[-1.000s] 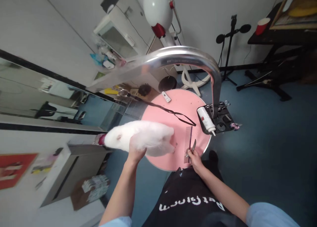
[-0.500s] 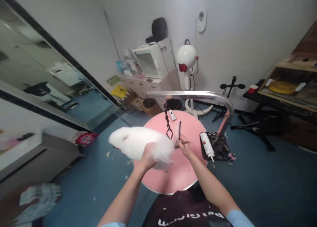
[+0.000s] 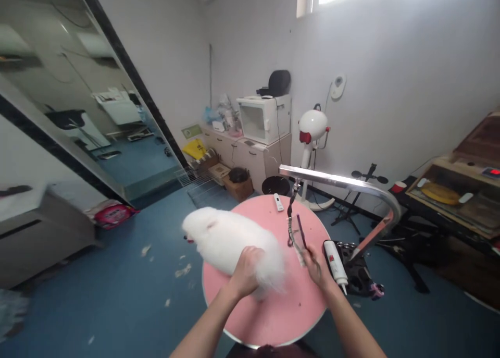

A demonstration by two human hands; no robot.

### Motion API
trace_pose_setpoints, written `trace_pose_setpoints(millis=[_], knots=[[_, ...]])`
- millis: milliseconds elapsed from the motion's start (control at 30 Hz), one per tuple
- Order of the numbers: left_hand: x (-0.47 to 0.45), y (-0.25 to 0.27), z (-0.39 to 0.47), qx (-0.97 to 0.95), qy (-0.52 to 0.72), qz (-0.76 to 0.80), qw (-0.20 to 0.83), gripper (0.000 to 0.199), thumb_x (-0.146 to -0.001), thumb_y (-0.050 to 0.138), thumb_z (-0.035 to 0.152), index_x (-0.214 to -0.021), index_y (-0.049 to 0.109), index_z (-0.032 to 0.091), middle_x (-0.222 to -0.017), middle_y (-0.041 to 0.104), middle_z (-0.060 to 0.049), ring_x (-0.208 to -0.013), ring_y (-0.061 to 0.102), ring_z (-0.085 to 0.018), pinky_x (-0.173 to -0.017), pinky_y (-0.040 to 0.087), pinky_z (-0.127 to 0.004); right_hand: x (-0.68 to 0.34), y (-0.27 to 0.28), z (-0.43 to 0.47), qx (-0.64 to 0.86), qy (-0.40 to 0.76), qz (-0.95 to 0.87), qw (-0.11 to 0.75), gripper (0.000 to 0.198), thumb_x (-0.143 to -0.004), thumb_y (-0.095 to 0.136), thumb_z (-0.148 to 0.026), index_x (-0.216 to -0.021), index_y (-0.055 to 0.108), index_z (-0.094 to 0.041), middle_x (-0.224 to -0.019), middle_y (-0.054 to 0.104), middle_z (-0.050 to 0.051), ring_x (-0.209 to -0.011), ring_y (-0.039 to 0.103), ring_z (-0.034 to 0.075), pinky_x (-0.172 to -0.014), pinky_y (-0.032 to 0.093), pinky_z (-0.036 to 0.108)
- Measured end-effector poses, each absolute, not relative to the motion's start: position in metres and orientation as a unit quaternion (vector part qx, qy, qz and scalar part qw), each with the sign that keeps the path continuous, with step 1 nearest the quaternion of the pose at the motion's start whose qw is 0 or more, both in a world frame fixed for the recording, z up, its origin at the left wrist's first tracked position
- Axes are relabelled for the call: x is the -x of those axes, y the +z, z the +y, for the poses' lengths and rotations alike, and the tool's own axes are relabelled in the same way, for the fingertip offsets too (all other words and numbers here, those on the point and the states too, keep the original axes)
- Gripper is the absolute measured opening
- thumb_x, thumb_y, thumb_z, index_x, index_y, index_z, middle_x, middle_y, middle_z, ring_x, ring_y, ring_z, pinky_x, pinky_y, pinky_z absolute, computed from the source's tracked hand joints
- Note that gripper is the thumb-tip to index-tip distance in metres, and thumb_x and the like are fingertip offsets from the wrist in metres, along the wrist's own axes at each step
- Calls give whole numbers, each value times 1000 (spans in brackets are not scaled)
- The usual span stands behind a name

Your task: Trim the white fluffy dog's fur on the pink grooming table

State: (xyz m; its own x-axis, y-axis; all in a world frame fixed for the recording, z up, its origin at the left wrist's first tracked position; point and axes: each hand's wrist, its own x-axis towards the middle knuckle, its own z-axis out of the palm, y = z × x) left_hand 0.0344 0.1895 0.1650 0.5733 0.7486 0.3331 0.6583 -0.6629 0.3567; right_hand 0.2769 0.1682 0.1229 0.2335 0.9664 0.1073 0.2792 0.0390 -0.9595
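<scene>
A fluffy white dog (image 3: 234, 238) stands on the round pink grooming table (image 3: 273, 319), its head toward the left edge. My left hand (image 3: 247, 269) is closed on the fur at its rear end; the fingertips are partly buried in fur. To the right of the dog, my right hand (image 3: 315, 267) grips a slim purple tool (image 3: 301, 231) pointing up and away. Beside it, a pale flat piece also reaches from the fingers; its kind is unclear. A dark braided loop (image 3: 289, 217) hangs from the metal grooming arm (image 3: 339, 180), just behind the tool.
White clippers (image 3: 278, 202) lie at the table's far edge. A white bottle (image 3: 335, 264) rests on a black tool tray (image 3: 357, 280) at the right. A white stand dryer (image 3: 313, 126) and a white cabinet box (image 3: 260, 118) stand behind. Fur tufts (image 3: 183, 270) litter the floor.
The view has tilted up, so the table sits lower in the picture. The right hand with the purple tool has moved slightly away from the dog's rear; the left hand keeps its hold.
</scene>
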Motion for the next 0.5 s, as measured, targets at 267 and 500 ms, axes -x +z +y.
trace_pose_setpoints(millis=[267,500], knots=[[-35,155,195,-878,249,389,124,2,-69,50,17,-68,51,19,-69,60,-6,-69,56,-21,-70,38,-33,-269,360,177,580,195,-702,363,23,-85,51,-37,-68,52,-20,-62,52,-2,-60,47,12,-56,38,24],[-41,153,198,-875,277,375,131,2,-70,52,20,-68,53,19,-69,61,-7,-71,57,-23,-69,38,-34,-235,460,299,668,60,-700,246,17,-75,60,-18,-59,57,-15,-52,50,0,-55,52,12,-57,41,25]])
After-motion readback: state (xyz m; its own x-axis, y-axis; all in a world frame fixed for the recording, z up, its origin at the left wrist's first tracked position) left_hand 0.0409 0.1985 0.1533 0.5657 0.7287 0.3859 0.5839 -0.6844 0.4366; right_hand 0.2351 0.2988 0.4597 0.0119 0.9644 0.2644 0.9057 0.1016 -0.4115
